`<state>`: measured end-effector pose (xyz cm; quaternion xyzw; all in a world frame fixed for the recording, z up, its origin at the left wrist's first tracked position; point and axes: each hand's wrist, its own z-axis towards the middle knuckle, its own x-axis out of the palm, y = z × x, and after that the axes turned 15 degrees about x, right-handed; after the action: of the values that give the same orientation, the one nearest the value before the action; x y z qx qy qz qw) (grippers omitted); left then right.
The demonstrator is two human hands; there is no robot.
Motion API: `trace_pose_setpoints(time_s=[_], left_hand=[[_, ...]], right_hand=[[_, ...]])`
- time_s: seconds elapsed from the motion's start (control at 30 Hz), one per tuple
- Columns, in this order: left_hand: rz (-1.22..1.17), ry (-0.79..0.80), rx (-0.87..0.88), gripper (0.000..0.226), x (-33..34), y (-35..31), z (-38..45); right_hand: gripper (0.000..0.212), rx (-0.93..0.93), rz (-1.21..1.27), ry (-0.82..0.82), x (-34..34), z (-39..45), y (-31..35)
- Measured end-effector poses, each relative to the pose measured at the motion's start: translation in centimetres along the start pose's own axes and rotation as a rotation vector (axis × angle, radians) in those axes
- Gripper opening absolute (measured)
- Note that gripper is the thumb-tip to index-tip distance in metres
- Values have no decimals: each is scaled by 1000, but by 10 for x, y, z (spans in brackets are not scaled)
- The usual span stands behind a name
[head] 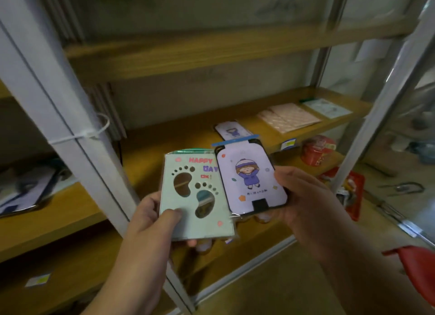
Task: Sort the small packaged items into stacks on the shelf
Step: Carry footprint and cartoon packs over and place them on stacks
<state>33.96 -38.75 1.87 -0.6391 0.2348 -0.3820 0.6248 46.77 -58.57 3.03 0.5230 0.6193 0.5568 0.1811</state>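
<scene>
My left hand [154, 220] grips a pale green packaged card [200, 222] with two footprint cut-outs and "HAPPY DAY" lettering, thumb on its front. My right hand [303, 197] holds a lilac packaged card [249, 180] showing a cartoon child in a purple coat; it overlaps the green card's right edge. Both are held in front of the wooden shelf [164, 140]. On that shelf lie a matching lilac card [231, 131], a stack of pink packets [288, 116] and a white packet with a green top [327, 108] at the far right.
A white metal upright [70, 116] with a zip tie stands left of my hands, another upright [386, 98] at right. A red tin [319, 151] and red packaging [353, 192] lie on the lower shelf. A red object [416, 265] is at the right edge.
</scene>
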Motion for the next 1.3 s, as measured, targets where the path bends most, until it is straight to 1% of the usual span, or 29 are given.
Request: trace_pose_setpoints(time_s=[0.07,0.13,0.27,0.37,0.5,0.6,0.63,0.67,0.77,0.8,0.83,0.9,0.97,1.03,1.1,1.17,1.23,1.3], left_hand=[[-26,11,-31,23,14,13,21],[-29,8,-40,23,26,22,44],[-49,-2,-23,23,41,32,94],[-79,-22,-27,22,48,34,130],[-79,-71,-41,21,58,39,160],[-57,-97,-4,20,66,38,172],[-51,-100,9,21,68,38,175],[-44,-105,20,21,70,38,176],[-11,-141,52,23,78,41,183],[-6,-154,58,24,82,42,185],[-4,-167,58,25,86,43,186],[-4,-203,39,24,95,48,187],[1,-243,24,22,109,54,187],[8,-266,25,20,127,58,189],[5,-285,34,21,149,62,190],[-6,-298,42,21,175,66,193],[-17,-297,48,22,204,72,197],[-20,-285,56,23,237,77,201]], right_hand=[[20,15,11,-133,-14,25,6],[20,37,-40,-262,-27,52,15],[16,65,-113,-377,-47,109,41],[16,84,-193,-358,-50,153,62],[16,79,-390,-297,-34,211,81],[9,135,-374,-274,-20,245,89],[7,140,-403,-276,-17,254,90],[6,119,-530,-294,-18,263,88],[31,-54,-1052,-386,-29,285,85],[32,-98,-1152,-392,-33,289,83],[30,-123,-1198,-377,-39,292,82],[25,-123,-1260,-335,-48,294,80],[48,-176,-1314,-312,-58,296,81],[59,-250,-1328,-305,-71,294,88],[59,-308,-1312,-260,-89,290,101],[55,-375,-1282,-227,-112,284,116],[51,-447,-1260,-240,-140,278,133],[52,-490,-1281,-268,-170,275,153]])
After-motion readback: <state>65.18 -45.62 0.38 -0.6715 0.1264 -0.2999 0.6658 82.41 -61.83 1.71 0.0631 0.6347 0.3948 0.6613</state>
